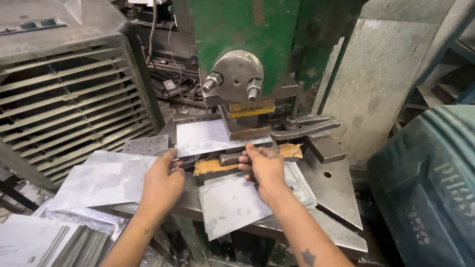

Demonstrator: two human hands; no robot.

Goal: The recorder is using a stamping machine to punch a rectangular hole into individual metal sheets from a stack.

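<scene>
A thin metal sheet lies on the die bed under the ram of a green press. My left hand pinches the sheet's near left corner between thumb and fingers. My right hand grips the sheet's near edge further right, fingers curled by a small steel block. A loose pile of similar sheets rests on the press table just below my right wrist. More sheets lie to the left of my left hand.
A grey louvred cooler stands at the left. A steel clamp arm and a triangular plate sit right of the die. A dark teal machine cover fills the right side. Stacked strips lie at the lower left.
</scene>
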